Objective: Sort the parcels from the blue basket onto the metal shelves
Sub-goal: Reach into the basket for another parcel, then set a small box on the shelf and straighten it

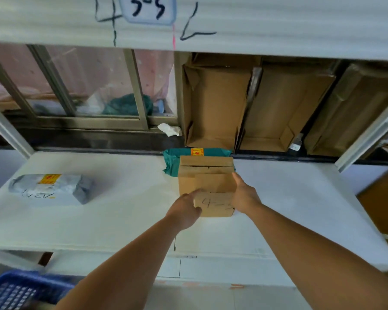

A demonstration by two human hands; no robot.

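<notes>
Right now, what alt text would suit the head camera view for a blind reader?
The left hand and right hand hold a cardboard box on a white shelf, in front of a green parcel. A grey parcel lies further left.

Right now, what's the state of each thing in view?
cardboard box, shut, upright on the shelf, between both hands
left hand, grips the box's near left corner
right hand, flat against the box's right side
green parcel, lying behind the box
grey parcel, lying flat, apart
cartons, open, on their sides
</notes>
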